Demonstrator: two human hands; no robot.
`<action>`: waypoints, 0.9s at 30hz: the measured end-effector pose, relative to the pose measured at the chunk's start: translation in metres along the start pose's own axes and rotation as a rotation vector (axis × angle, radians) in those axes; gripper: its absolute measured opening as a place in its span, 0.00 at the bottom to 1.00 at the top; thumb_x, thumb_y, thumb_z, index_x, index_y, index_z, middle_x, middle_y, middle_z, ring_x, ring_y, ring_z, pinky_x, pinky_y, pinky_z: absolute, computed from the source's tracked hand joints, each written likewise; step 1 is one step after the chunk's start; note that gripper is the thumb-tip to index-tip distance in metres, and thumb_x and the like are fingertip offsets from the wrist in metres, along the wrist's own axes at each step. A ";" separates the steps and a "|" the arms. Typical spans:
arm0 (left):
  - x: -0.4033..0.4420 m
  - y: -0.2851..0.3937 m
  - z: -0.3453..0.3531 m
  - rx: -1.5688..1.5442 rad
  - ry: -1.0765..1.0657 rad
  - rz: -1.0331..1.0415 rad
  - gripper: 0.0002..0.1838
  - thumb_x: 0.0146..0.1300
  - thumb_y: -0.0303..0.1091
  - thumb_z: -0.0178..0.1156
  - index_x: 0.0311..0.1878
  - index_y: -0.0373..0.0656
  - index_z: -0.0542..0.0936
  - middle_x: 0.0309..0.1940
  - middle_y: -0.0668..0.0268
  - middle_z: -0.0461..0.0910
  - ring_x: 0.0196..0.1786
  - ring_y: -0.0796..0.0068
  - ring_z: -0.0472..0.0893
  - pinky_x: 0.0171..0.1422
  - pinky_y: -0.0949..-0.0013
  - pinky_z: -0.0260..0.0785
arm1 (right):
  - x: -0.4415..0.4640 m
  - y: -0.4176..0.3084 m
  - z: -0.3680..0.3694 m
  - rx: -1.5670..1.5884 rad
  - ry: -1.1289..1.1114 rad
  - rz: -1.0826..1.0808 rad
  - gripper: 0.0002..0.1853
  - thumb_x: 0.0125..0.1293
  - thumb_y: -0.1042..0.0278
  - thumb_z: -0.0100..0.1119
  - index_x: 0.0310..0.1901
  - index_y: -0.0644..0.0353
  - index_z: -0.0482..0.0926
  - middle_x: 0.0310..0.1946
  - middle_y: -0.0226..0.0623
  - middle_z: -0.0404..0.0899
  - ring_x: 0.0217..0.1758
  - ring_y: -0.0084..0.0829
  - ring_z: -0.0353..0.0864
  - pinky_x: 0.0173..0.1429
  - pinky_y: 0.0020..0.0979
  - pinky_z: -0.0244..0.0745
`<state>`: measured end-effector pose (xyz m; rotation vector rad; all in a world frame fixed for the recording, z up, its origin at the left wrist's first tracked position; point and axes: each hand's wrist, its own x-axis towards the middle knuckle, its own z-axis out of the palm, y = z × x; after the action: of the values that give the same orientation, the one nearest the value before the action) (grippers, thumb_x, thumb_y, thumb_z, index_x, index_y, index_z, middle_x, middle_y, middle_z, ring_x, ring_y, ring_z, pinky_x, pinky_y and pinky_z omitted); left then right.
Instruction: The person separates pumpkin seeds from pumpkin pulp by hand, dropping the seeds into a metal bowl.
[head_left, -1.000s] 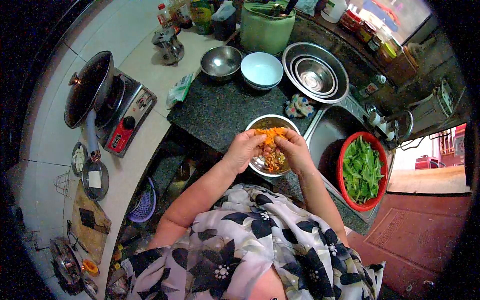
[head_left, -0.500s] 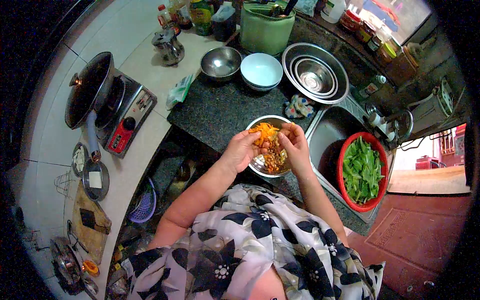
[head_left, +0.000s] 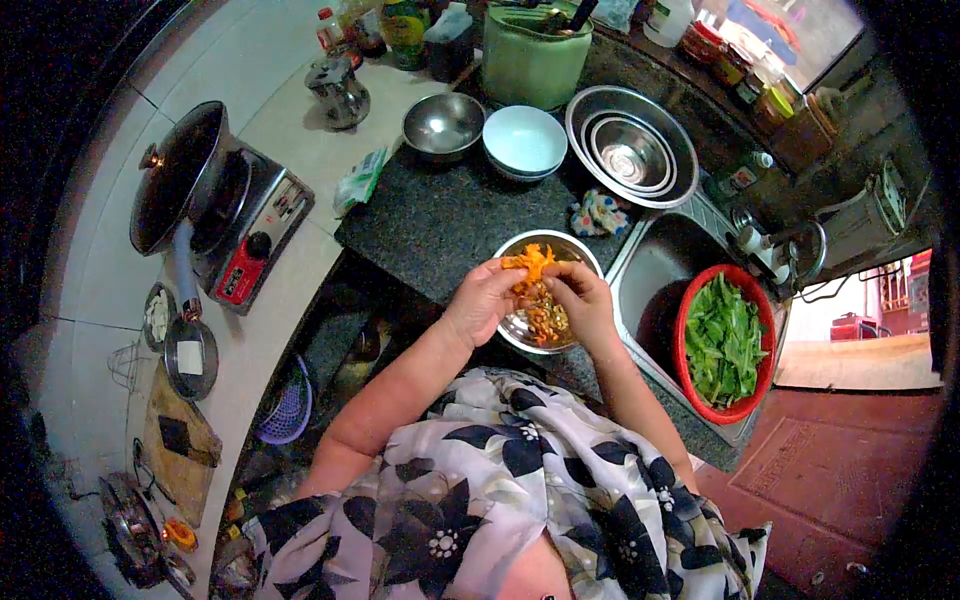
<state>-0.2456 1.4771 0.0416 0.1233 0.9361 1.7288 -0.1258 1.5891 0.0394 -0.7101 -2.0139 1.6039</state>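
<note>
My left hand (head_left: 482, 303) is closed on a bright orange, soft, petal-like clump (head_left: 530, 260) whose exact kind I cannot make out. The fingers of my right hand (head_left: 586, 305) pinch at the clump's right side, thumb and forefinger together. Both hands are over a round metal bowl (head_left: 588, 254). Small orange-brown pieces (head_left: 546, 325) lie at the bottom of it. My fingers hide part of the clump.
Right of the hands is a sink (head_left: 650, 285) with a red basin (head_left: 684, 345) of green leaves (head_left: 725, 345). Behind stand a metal bowl (head_left: 443, 125), pale bowls (head_left: 525, 140), nested steel basins (head_left: 630, 150) and a green pot (head_left: 535, 70). A stove (head_left: 255, 235) with a wok (head_left: 175, 185) is left.
My right hand has moved left, its fingertips closing in on the orange clump beside my left fingers. My left hand has stayed almost where it was.
</note>
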 end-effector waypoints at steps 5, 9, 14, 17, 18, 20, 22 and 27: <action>-0.002 0.001 0.004 0.225 0.003 0.060 0.11 0.57 0.24 0.53 0.45 0.35 0.72 0.39 0.63 0.77 0.36 0.77 0.78 0.37 0.76 0.72 | 0.004 -0.004 0.003 0.659 0.049 0.279 0.10 0.59 0.72 0.56 0.42 0.64 0.76 0.37 0.32 0.77 0.39 0.23 0.75 0.46 0.23 0.70; -0.001 -0.005 0.002 0.434 -0.022 0.135 0.12 0.57 0.22 0.52 0.45 0.33 0.72 0.39 0.62 0.77 0.35 0.77 0.78 0.38 0.76 0.73 | 0.001 0.006 0.000 0.391 -0.080 0.135 0.12 0.60 0.72 0.54 0.45 0.64 0.74 0.38 0.34 0.77 0.42 0.23 0.74 0.48 0.24 0.69; -0.005 0.002 0.012 0.193 -0.023 0.070 0.14 0.57 0.21 0.48 0.48 0.32 0.68 0.44 0.56 0.74 0.41 0.70 0.78 0.44 0.70 0.75 | 0.002 0.001 -0.002 0.757 0.019 0.310 0.11 0.60 0.77 0.51 0.45 0.63 0.73 0.38 0.36 0.76 0.37 0.24 0.75 0.41 0.23 0.72; -0.005 0.008 0.008 -0.025 -0.121 -0.025 0.16 0.58 0.21 0.44 0.51 0.31 0.65 0.47 0.52 0.72 0.44 0.62 0.78 0.48 0.65 0.74 | 0.000 0.003 -0.007 0.855 0.013 0.420 0.12 0.60 0.77 0.49 0.47 0.64 0.71 0.40 0.38 0.75 0.38 0.26 0.75 0.43 0.26 0.73; -0.005 0.011 0.007 -0.107 -0.164 -0.066 0.16 0.58 0.21 0.43 0.51 0.31 0.64 0.48 0.51 0.71 0.45 0.60 0.77 0.49 0.63 0.74 | 0.000 0.004 -0.008 0.881 0.006 0.417 0.13 0.61 0.77 0.48 0.48 0.64 0.71 0.41 0.39 0.75 0.39 0.27 0.75 0.44 0.26 0.73; -0.006 0.018 0.010 -0.217 -0.217 -0.137 0.17 0.58 0.21 0.42 0.52 0.30 0.63 0.48 0.49 0.71 0.46 0.57 0.77 0.50 0.61 0.73 | -0.002 0.006 -0.010 0.934 -0.005 0.411 0.13 0.61 0.77 0.47 0.49 0.65 0.69 0.42 0.40 0.74 0.40 0.29 0.76 0.46 0.27 0.73; -0.006 0.019 0.009 -0.283 -0.242 -0.170 0.19 0.56 0.19 0.41 0.54 0.28 0.62 0.49 0.48 0.70 0.47 0.55 0.76 0.51 0.60 0.72 | -0.006 0.003 -0.010 0.946 0.046 0.376 0.14 0.61 0.77 0.46 0.49 0.67 0.68 0.43 0.43 0.74 0.41 0.32 0.77 0.47 0.31 0.75; -0.004 0.013 0.008 -0.101 -0.171 -0.119 0.21 0.55 0.17 0.43 0.55 0.27 0.61 0.50 0.46 0.68 0.48 0.55 0.76 0.52 0.61 0.72 | -0.013 0.004 -0.014 0.939 0.088 0.322 0.15 0.60 0.76 0.45 0.50 0.67 0.68 0.44 0.44 0.74 0.43 0.35 0.77 0.50 0.33 0.74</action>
<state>-0.2496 1.4775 0.0568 0.1442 0.7157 1.6245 -0.1065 1.5912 0.0377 -0.7028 -0.8962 2.3498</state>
